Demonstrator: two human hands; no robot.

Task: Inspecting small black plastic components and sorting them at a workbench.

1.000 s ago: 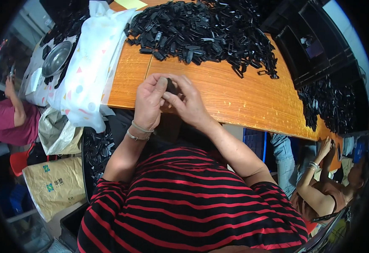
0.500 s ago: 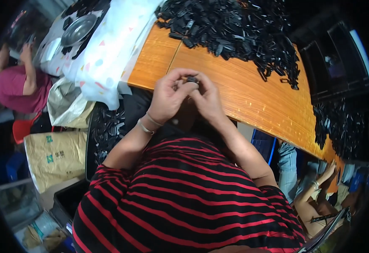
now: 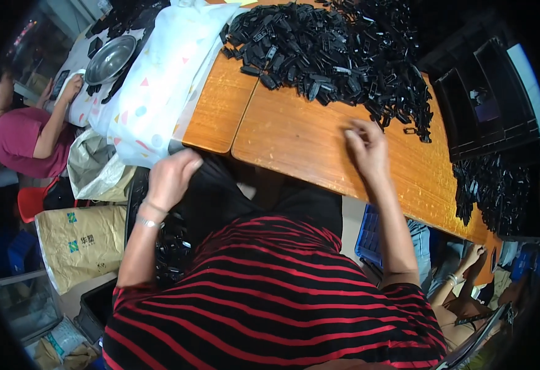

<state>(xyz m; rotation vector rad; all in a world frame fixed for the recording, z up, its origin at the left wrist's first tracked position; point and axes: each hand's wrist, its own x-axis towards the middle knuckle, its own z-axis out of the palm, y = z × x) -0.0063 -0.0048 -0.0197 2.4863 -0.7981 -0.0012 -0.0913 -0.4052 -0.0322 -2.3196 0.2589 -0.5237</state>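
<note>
My left hand [image 3: 172, 180] is closed, fingers curled, just off the left front corner of the wooden table [image 3: 294, 132]. Whatever it may hold is hidden. Below it, partly covered by my arm, is a dark bin [image 3: 174, 243] with small black pieces inside. My right hand [image 3: 371, 151] reaches over the tabletop, thumb apart from the bent fingers, and no piece shows in it. Just beyond its fingertips begins a large heap of small black plastic parts [image 3: 325, 58], long and narrow in shape.
At the right stand black crates [image 3: 492, 98] with more black parts [image 3: 495, 191] by them. A patterned white sheet [image 3: 159, 80] and a metal bowl [image 3: 111, 60] lie to the left. Paper sack [image 3: 85, 246] stands lower left. One person [image 3: 32, 135] works at left, another [image 3: 455, 277] at right.
My hands were together at the table edge around a small black part. They have parted: the left went left and down, the right moved right toward the heap. The part no longer shows.
</note>
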